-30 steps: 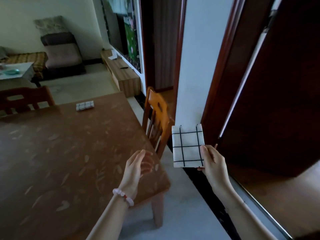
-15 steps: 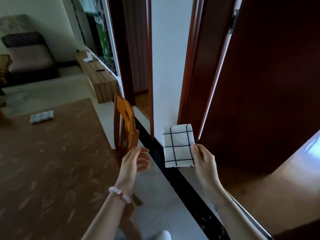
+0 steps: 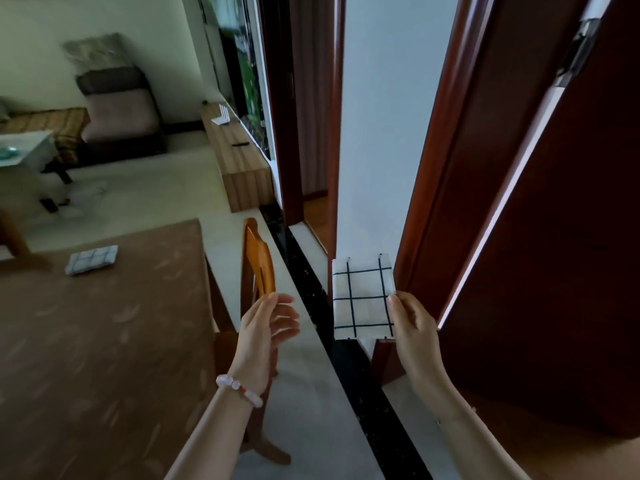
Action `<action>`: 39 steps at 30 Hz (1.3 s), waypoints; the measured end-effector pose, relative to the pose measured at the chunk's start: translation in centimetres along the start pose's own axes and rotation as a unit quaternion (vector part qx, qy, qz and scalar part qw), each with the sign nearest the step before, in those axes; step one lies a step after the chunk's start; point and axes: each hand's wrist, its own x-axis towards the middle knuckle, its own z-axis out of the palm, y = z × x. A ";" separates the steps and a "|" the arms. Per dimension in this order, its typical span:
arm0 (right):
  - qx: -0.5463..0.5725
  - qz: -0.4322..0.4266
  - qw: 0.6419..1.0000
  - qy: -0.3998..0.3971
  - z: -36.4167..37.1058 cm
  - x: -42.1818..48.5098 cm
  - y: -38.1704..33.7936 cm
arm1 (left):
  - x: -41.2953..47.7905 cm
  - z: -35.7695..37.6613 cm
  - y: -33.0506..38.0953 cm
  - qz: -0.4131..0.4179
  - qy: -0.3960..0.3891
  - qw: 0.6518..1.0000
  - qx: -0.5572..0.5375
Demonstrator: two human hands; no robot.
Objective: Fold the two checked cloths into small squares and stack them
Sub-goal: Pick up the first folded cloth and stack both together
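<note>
One folded checked cloth (image 3: 363,296), white with dark grid lines, is held up in the air in front of a white wall section (image 3: 374,133), well clear of the tabletop. The right hand (image 3: 414,329) pinches it at its lower right edge, with the thumb laid on the front face; the fingers behind the cloth are hidden. The cloth stands roughly upright as a small, nearly square packet.

The left hand (image 3: 268,327) is just to the left of the cloth and apart from it, holding nothing. Its fingers are spread loosely and slightly bent, palm turned toward the cloth. A pale beaded bracelet (image 3: 239,389) sits on that wrist.

The second checked cloth (image 3: 91,259) lies folded flat near the far edge of the brown, leaf-patterned tabletop (image 3: 104,358), well apart from both hands. It looks blurred.

An orange wooden chair (image 3: 258,268) stands against the near side of the tabletop, behind the left hand. A black strip in the floor (image 3: 349,362) runs beneath the held cloth. A dark red-brown door (image 3: 554,254) fills the right side. Farther off are a low wooden cabinet (image 3: 239,164) below a television (image 3: 247,81) and a cushioned armchair (image 3: 117,112).
</note>
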 end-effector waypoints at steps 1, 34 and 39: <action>0.006 0.002 1.000 -0.004 0.3 1.2 0.0 | 0.8 0.1 0.0 0.000 0.010 1.000 -0.001; 0.042 0.109 0.934 -0.337 25.9 44.6 4.3 | 35.0 -3.1 4.3 0.106 0.356 0.924 -0.091; 0.053 0.133 0.919 -0.367 35.0 49.7 2.2 | 42.1 -7.5 7.4 0.095 0.385 0.912 -0.099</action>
